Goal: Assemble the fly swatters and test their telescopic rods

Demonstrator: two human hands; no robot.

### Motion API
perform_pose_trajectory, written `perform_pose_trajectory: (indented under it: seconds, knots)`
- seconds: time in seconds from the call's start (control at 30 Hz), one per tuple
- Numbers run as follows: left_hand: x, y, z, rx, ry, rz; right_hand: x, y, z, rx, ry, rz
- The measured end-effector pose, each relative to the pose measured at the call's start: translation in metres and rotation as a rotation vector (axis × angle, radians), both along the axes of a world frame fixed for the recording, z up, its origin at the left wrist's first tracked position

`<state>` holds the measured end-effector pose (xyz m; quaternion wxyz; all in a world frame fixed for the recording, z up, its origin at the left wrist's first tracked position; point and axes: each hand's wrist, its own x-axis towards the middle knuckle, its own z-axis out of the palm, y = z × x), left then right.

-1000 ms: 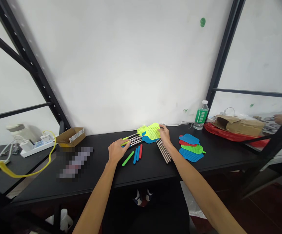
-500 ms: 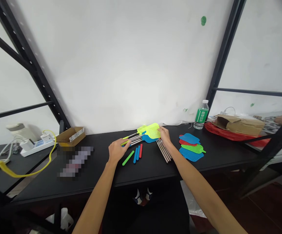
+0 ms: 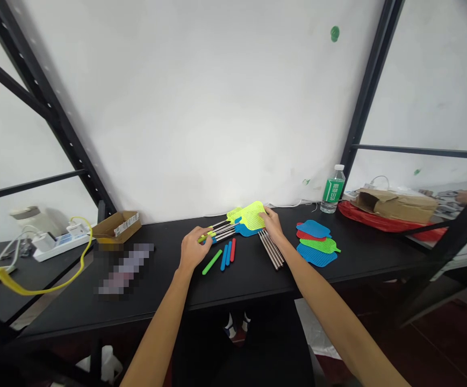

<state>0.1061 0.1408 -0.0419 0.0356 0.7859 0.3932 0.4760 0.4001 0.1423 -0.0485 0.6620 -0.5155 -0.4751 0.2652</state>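
Yellow flyswatter (image 3: 252, 216): positioning step, likely; next calls for level release
Left hand (image 3: 193, 248): apparently pinching its handle
Right hand (image 3: 272, 223): grasping its head; metal rods (image 3: 271, 250) at 6 o'clock

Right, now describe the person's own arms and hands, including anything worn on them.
Both forearms are bare, with no sleeves in view. The left hand and right hand are gloveless. Neither wrist shows a watch or bracelet. The fingers look too small to rule out rings.
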Motion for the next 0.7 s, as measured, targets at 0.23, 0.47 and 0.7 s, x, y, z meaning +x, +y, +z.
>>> perform_pose_trajectory:
  seconds: [0.23, 0.47, 0.7]
  knots:
    - [0.0, 0.014, -0.004, -0.198, -0.477, -0.15, 0.002, 0.0, 0.004, -0.021, 0.115, -0.05]
    - [0.001, 0.024, -0.006, -0.485, -1.017, -0.31, 0.002, -0.002, 0.003, -0.027, 0.096, -0.036]
    - [0.001, 0.024, -0.008, -0.511, -0.946, -0.176, 0.002, -0.002, 0.002, -0.017, 0.046, -0.024]
